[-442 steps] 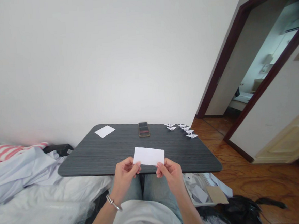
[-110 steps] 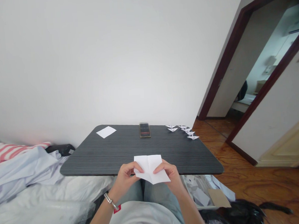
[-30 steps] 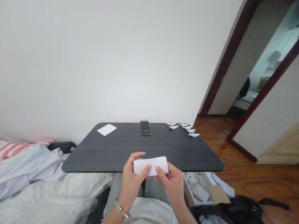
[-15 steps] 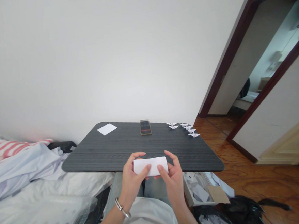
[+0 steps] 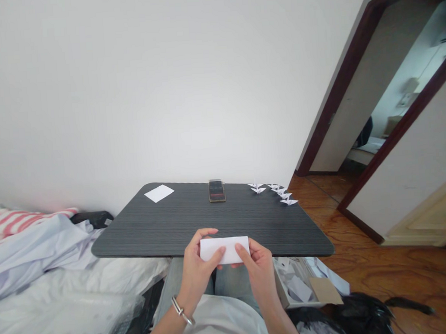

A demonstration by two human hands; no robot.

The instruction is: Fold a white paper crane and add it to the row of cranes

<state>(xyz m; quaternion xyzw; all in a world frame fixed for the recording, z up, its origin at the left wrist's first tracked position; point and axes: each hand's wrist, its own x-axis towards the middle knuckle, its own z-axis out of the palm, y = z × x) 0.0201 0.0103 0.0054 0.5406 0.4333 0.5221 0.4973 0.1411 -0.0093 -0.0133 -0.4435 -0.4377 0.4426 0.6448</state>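
Observation:
A folded sheet of white paper [image 5: 229,249], now a wide rectangle, is held over the near edge of the dark table [image 5: 196,219]. My left hand [image 5: 199,257] grips its left end, thumb on the front face and index finger curved above the top edge. At the other end, my right hand [image 5: 258,261] pinches the paper with the thumb in front and the fingers behind. Parts of the fingers behind the paper are hidden.
Flat white paper [image 5: 159,193] lies at the table's far left, and a phone [image 5: 216,191] near the back middle. Several folded paper cranes [image 5: 287,199] stand at the right. Below are an open box [image 5: 293,294] with paper and a black plastic bag [image 5: 363,315].
My right index finger has come down from above the paper to its right edge. The left hand and the paper have barely moved.

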